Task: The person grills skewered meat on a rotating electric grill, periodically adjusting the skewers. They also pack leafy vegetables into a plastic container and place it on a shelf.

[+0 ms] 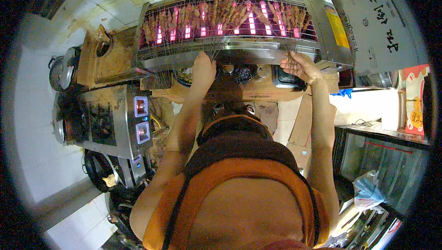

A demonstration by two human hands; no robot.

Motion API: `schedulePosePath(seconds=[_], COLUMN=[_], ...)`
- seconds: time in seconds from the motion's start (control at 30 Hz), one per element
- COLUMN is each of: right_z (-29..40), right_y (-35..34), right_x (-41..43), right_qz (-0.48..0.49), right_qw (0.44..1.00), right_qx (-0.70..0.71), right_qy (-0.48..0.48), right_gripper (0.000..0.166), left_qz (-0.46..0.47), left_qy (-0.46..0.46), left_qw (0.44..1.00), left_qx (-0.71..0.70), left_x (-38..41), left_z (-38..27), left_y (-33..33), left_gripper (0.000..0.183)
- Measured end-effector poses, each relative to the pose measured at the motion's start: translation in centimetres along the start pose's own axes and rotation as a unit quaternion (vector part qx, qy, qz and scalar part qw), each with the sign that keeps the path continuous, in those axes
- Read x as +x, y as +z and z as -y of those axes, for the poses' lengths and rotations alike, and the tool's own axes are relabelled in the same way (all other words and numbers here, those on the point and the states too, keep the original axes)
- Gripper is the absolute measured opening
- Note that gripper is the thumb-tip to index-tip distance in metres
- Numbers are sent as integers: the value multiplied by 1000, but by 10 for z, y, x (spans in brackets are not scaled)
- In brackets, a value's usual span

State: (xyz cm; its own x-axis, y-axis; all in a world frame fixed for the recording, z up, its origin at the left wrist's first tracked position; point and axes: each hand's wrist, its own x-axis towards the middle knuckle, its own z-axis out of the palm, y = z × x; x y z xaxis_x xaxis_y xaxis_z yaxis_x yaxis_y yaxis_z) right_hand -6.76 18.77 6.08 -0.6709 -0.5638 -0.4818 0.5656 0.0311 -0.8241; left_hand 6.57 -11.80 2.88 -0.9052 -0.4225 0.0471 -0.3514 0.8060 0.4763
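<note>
Across the wire rack of an electric grill [255, 44] lie many meat skewers [224, 12], with glowing pink heating elements [252, 25] beneath. Thin skewer sticks [165, 48] stick out over the grill's front edge. My left hand [203, 69] grips a bunch of these sticks near the middle, and the meat of that bunch rests bundled on the rack. At the right end, my right hand [302, 67] pinches another bunch of sticks [292, 55] between thumb and fingers. Both hands are in front of the grill, at its front edge.
Below the grill, a wooden shelf [238, 94] holds a bowl of yellowish food [186, 75], a dark container [243, 74] and a lidded tray [286, 75]. A steel appliance [127, 122] with lit switches stands left. A large cardboard box [376, 25] bearing writing is at right.
</note>
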Motion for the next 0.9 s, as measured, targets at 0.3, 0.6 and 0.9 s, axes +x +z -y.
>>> schedulePosePath(seconds=[0.3, 0.6, 0.9], right_z=[-28, -53, -61], right_y=[16, 38, 84], right_x=[9, 20, 31], right_qz=[-99, -92, -122], right_qw=[979, 970, 975], right_qx=[150, 185, 90], right_qy=[-93, -125, -165], right_gripper=[21, 21, 24], left_qz=[-6, 203, 190], left_qy=[-92, -187, -254], left_qw=[994, 683, 563], left_qx=[-66, -677, -763], left_x=[5, 1, -2], left_z=[-14, -55, -90], left_y=[8, 18, 60], left_gripper=[28, 25, 26])
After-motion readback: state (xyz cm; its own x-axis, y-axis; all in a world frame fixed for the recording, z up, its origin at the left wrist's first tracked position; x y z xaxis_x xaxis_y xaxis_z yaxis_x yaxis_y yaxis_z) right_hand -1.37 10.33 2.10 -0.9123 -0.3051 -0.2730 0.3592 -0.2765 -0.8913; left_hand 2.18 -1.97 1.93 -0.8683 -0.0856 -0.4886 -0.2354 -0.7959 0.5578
